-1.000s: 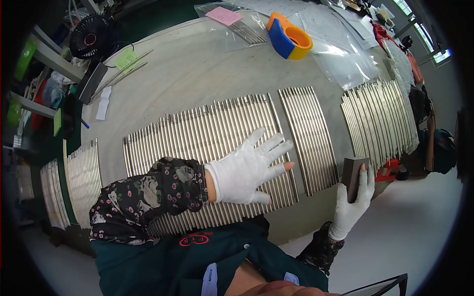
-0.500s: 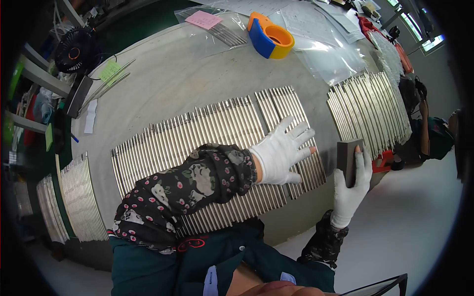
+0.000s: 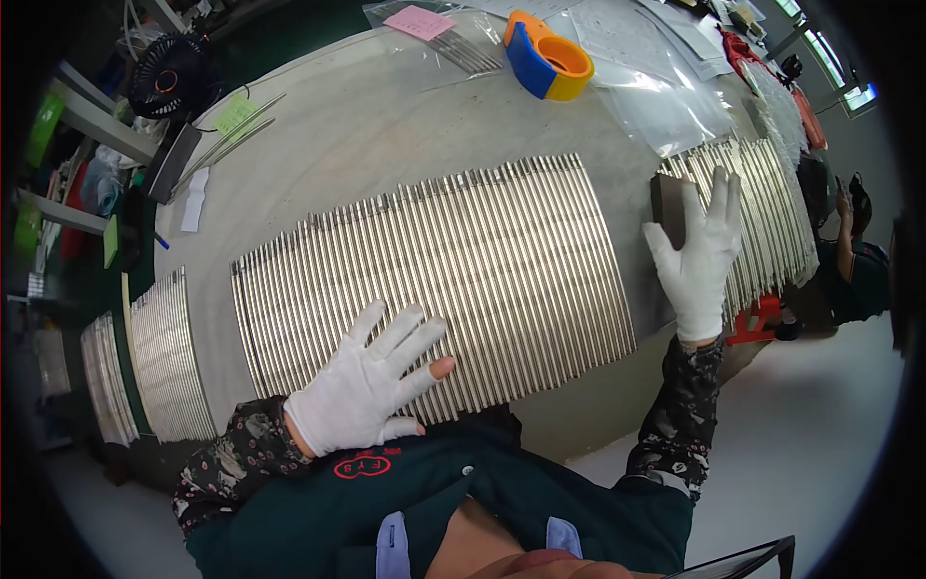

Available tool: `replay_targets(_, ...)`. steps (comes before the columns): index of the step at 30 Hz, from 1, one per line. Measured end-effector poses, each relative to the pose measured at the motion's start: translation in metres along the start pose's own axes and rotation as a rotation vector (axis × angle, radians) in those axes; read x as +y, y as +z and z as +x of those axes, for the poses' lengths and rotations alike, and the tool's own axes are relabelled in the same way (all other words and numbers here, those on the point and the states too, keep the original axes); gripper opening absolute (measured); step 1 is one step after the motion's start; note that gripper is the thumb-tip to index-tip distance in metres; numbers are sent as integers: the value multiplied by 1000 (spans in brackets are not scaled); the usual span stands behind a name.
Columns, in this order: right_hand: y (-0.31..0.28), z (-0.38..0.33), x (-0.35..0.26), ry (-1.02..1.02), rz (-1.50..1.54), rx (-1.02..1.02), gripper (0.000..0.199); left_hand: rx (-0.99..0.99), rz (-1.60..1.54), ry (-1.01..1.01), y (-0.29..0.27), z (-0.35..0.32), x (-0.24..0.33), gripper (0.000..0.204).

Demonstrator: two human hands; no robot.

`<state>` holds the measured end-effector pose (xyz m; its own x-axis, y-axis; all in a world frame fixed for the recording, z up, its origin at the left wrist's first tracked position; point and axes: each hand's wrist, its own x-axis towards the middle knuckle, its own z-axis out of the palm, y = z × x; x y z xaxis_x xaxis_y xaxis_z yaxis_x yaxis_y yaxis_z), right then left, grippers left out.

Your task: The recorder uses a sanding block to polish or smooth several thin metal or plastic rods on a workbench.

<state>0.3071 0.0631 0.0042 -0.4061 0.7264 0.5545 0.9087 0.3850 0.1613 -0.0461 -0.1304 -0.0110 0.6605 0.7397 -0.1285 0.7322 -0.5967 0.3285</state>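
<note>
A wide row of thin silvery metal rods [image 3: 511, 280] lies side by side on the grey table. My left hand [image 3: 367, 386], in a white glove with one bare fingertip, rests open on the near left part of this row, fingers spread. Further right, my right hand [image 3: 702, 265], also white-gloved, has its thumb and forefinger on either side of a dark grey rectangular block [image 3: 667, 207]; its other fingers reach out straight. The block sits by the left edge of a second batch of rods [image 3: 772, 212], and my fingers partly cover it.
At the back stand an orange and blue tape dispenser [image 3: 550, 58] and plastic bags [image 3: 656, 106]. A pink note [image 3: 420, 21] lies on bagged rods. More rods [image 3: 172, 357] lie at the left, with a black fan [image 3: 172, 77] beyond. Another person [image 3: 854, 261] is at the right.
My left hand has drawn back toward the near left. The smaller group of rods now lies flush with the main row. My right hand and the block have moved farther away, beside the right batch.
</note>
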Motion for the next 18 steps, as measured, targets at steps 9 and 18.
replay_targets(9,-196,-78,-112,-574,659,93,21,425,81,-528,37,-128,24,82)
replay_targets(18,-245,-105,-136,-792,654,199,29,487,20,-498,65,-194,68,83)
